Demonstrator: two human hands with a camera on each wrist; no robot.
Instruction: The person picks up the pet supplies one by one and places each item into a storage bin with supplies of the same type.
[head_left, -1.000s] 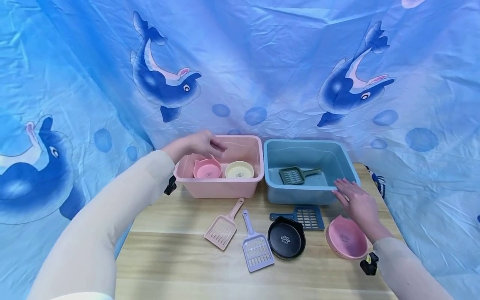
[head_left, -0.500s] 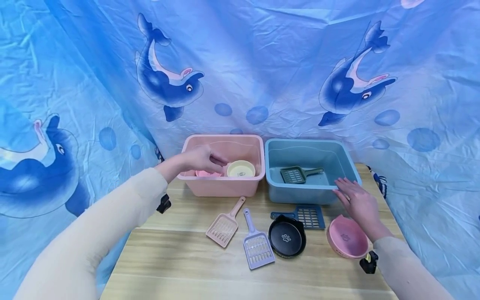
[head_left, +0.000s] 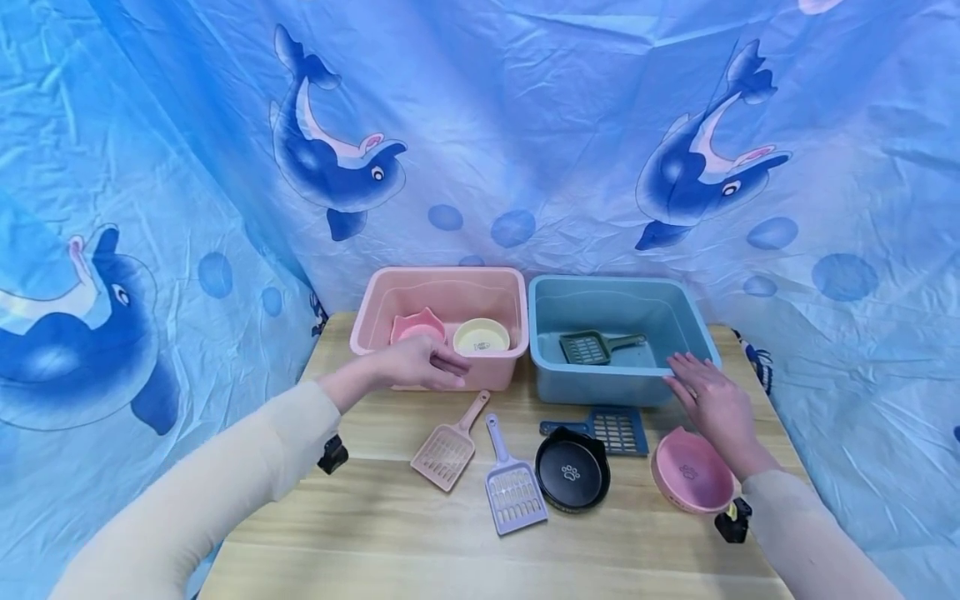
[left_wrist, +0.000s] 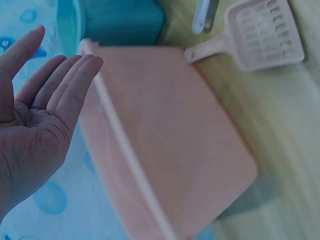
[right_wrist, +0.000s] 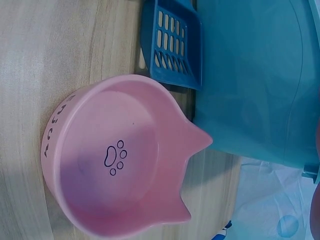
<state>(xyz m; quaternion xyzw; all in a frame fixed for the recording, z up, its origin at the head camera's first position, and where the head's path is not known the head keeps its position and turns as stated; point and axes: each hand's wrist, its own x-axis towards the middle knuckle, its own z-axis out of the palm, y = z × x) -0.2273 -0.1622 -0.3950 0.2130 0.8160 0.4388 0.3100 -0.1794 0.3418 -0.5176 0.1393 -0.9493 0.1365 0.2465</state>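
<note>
My left hand [head_left: 427,363] hovers at the front of a pink litter box [head_left: 493,372], its fingers loosely extended and holding nothing. In the left wrist view the palm [left_wrist: 35,125] faces up beside the box rim. Inside that box sit a pink cat-eared bowl [head_left: 418,323] and a cream bowl [head_left: 482,336], the first partly hidden by my left hand. My right hand [head_left: 716,408] rests with straight fingers on the front rim of a blue litter box [head_left: 600,385], which contains a dark green litter scoop [head_left: 587,348]. Below my right wrist lies another pink cat-eared bowl [right_wrist: 110,155].
On the wooden table [head_left: 360,533], in front of the boxes, are a pink scoop [head_left: 445,457], a lilac scoop [head_left: 514,496], a black cat-eared bowl [head_left: 572,475] and a blue scoop [head_left: 618,431]. A dolphin-print curtain [head_left: 480,125] hangs behind the table.
My left hand has come down and toward me, from over the pink box to its front side, uncovering part of the pink bowl inside. My right hand stays in place.
</note>
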